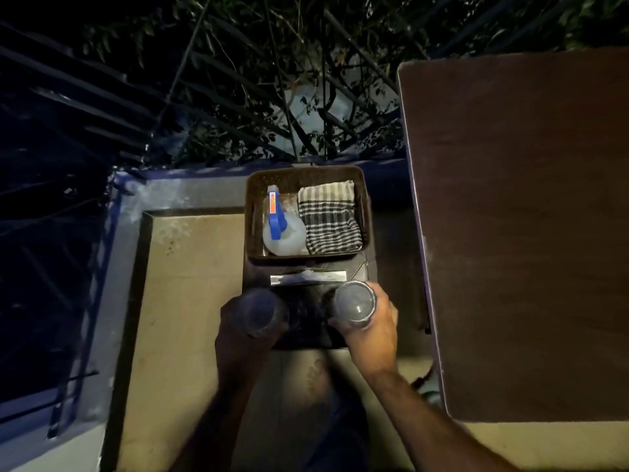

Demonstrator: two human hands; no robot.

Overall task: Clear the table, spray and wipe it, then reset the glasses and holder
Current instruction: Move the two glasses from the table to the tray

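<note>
My left hand (pixel 238 330) grips a clear drinking glass (pixel 260 313), seen from above and dim. My right hand (pixel 372 327) grips a second clear glass (pixel 354 303), its rim catching the light. Both glasses hover over a dark low stand (pixel 306 332) beside the brown table (pixel 524 233). Just beyond my hands, a shiny metal holder (pixel 308 277) lies on the stand. Behind it a brown basket (pixel 252 199) holds a spray bottle (pixel 282 229) with a blue trigger head and a folded checked cloth (pixel 330 219).
The brown table fills the right side and its top is bare. A tiled floor (pixel 190 301) with a raised ledge (pixel 190 190) lies to the left. Metal railings (pixel 85 107) and dark foliage are beyond the ledge.
</note>
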